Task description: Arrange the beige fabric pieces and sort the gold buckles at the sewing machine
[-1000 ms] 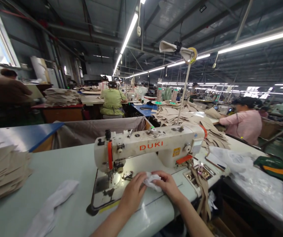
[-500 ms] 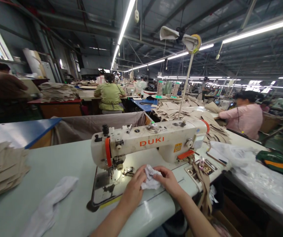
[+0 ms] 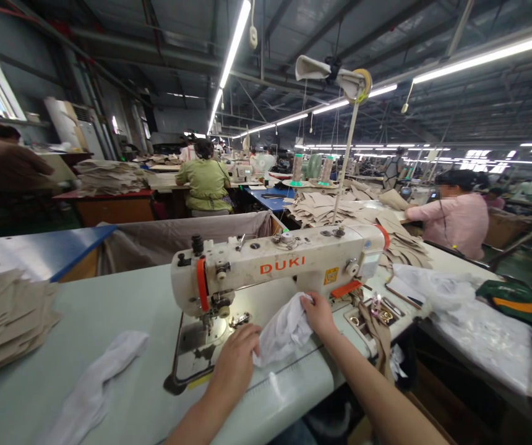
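Observation:
A small white cloth [image 3: 282,330] is stretched between my two hands in front of the cream DUKI sewing machine [image 3: 275,266]. My left hand [image 3: 235,364] pinches its lower left corner on the table. My right hand [image 3: 318,314] grips the upper right end, raised close under the machine's arm. The needle and presser foot [image 3: 210,318] stand left of the cloth, apart from it.
A second white cloth [image 3: 94,386] lies on the pale green table [image 3: 122,309] at the left, beside a stack of beige fabric pieces [image 3: 6,318]. Clear plastic bags [image 3: 461,315] and a tray of small tools [image 3: 377,312] are at the right. Other people sit sewing behind.
The cloth was bunched between both hands; now my right hand has moved up and to the right, pulling it out into a spread strip. My left hand has stayed low.

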`<state>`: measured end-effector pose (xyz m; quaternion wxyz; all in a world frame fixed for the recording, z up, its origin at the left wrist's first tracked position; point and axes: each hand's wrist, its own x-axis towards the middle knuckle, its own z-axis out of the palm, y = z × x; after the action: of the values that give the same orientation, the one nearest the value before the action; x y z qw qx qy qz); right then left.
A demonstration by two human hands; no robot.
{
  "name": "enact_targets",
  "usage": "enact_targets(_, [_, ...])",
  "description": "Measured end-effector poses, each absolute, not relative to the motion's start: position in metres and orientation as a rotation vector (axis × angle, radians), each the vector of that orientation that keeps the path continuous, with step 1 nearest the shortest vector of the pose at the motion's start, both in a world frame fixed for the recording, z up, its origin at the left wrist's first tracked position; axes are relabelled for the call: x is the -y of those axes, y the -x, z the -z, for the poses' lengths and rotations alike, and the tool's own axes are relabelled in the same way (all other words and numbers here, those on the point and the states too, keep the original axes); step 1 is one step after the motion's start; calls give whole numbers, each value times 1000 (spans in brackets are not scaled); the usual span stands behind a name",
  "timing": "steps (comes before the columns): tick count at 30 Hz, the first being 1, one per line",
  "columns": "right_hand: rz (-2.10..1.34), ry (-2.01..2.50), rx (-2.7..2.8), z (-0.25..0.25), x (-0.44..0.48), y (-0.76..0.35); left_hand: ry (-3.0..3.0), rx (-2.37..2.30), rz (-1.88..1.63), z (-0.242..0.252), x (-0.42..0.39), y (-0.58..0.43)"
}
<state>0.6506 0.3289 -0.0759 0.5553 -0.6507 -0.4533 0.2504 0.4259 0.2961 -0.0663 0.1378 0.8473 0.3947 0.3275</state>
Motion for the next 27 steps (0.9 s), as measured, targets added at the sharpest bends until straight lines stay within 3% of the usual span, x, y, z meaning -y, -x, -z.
enact_targets(8, [-522, 1517, 1211, 74, -322, -645, -2227, -1243, -1249, 54, -285, -432])
enact_targets(16, [-628, 1395, 1214, 74, -320, -646, -2215, -1182, -684, 22, -297, -485])
enact_targets(27, [-803, 1223, 1218, 89, -326, -654, -1289, -1266, -1056, 25, -321, -456])
